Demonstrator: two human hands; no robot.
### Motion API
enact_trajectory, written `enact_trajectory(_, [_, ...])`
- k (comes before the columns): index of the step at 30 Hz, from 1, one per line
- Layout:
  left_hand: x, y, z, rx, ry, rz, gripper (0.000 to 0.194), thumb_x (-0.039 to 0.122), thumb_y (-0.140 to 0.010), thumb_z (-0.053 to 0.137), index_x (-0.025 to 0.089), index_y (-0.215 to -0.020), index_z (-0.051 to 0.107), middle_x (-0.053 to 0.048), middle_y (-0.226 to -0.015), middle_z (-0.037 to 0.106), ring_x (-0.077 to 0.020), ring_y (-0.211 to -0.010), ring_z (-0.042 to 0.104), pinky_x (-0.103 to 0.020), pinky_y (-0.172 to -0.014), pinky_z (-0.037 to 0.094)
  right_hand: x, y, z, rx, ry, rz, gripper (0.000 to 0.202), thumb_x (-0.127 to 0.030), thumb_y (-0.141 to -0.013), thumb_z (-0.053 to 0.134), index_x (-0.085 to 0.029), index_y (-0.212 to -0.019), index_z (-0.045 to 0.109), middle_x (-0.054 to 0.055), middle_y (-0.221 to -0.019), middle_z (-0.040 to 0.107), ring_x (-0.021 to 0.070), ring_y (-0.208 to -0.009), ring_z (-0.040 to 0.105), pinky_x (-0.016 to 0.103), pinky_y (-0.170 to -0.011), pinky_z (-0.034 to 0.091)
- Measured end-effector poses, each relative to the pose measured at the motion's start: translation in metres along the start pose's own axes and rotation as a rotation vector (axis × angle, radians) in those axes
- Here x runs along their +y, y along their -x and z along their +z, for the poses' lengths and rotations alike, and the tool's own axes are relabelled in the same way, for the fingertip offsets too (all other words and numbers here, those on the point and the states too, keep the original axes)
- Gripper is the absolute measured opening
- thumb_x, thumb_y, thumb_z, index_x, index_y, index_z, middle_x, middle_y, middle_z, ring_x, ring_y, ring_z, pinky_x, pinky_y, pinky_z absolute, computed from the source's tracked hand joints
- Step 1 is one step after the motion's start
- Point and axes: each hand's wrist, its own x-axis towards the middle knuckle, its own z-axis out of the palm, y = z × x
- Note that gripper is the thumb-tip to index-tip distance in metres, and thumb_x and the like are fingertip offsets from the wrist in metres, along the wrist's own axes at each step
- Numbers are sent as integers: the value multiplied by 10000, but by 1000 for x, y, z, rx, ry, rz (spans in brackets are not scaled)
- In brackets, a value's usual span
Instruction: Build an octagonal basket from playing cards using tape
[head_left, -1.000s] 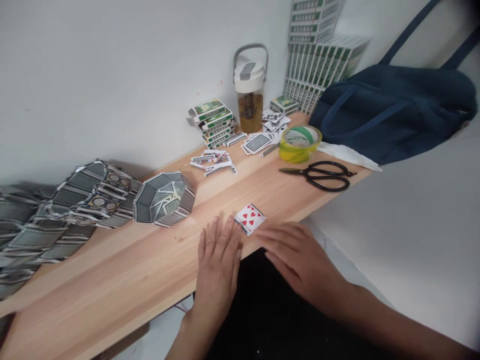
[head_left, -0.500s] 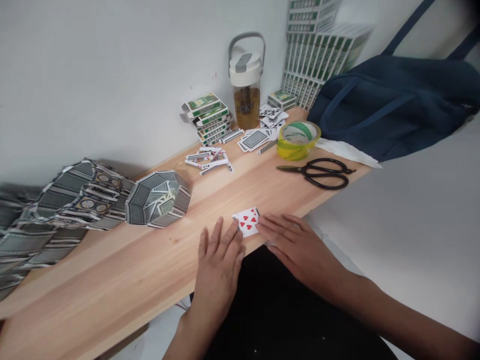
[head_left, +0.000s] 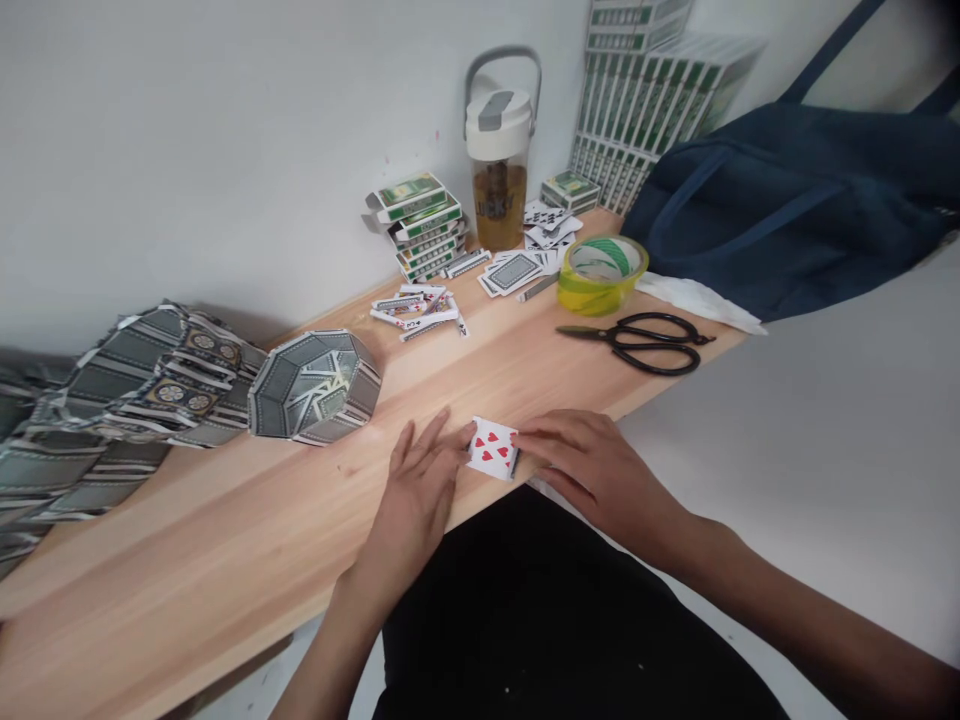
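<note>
A playing card with red hearts [head_left: 493,449] lies on the wooden table [head_left: 315,520] near its front edge, its side edges bent or folded. My left hand [head_left: 420,490] touches the card's left edge with its fingertips, the other fingers spread. At the right edge of the card are the fingertips of my right hand [head_left: 592,465], with the fingers stretched out. Beyond the card is a loose pile of folded cards [head_left: 420,310]. More cards lie face down in a fan [head_left: 514,272]. Black scissors [head_left: 637,340] rest to the right.
An octagonal card bowl [head_left: 315,388] and larger card-made pieces [head_left: 161,380] stand at left. At the back are green boxes [head_left: 424,225], a drink bottle [head_left: 500,180], yellow tape [head_left: 600,275], stacked card boxes [head_left: 652,100] and a blue bag [head_left: 787,210].
My left hand has shifted left and turned, its fingertips now at the card's left edge. The card is turned slightly. The whole view has shifted a little.
</note>
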Motion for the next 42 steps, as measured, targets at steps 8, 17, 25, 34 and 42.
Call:
enact_trajectory(8, [-3, -8, -2, -17, 15, 6, 344, 89, -939, 358, 204, -1214, 531, -67, -1349, 576, -214, -1388, 363, -543, -1164, 202, -12, 2, 7, -31, 88, -74, 306, -181, -948, 450, -172, -1190, 637, 90, -1174, 649, 224, -1079, 544, 400, -932, 423])
enact_trajectory(17, [2, 6, 8, 12, -69, 78, 449, 96, -948, 386, 211, -1375, 457, -66, -1457, 469, -248, -1452, 213, -571, -1170, 179, -13, 10, 10, 11, 115, -153, 333, -118, -915, 478, -134, -1218, 615, 101, -1203, 639, 247, -1116, 507, 398, -953, 375])
enact_trajectory(25, [1, 23, -5, 292, 214, -52, 367, 107, -943, 437, 231, -1270, 547, -57, -1340, 585, -197, -1366, 400, -510, -1147, 296, -30, 23, 14, 61, 57, -101, 296, -153, -929, 477, -190, -1175, 638, 71, -1119, 674, 218, -1017, 554, 375, -887, 399])
enact_trajectory(34, [17, 40, 18, 221, -89, 27, 411, 50, -905, 461, 168, -1293, 529, -61, -1382, 553, -268, -1406, 324, -592, -1144, 242, -18, 5, 16, -28, 82, -94, 358, -304, -926, 524, -190, -1259, 590, 88, -1242, 629, 237, -1116, 548, 410, -936, 410])
enact_trajectory(42, [21, 42, 15, 172, -214, -48, 484, 70, -907, 477, 184, -1377, 458, -32, -1316, 611, -279, -1423, 283, -612, -1162, 181, -14, -3, 30, -102, 220, -233, 476, -283, -962, 428, -160, -1421, 412, 41, -1462, 470, 213, -1394, 330, 453, -1115, 274])
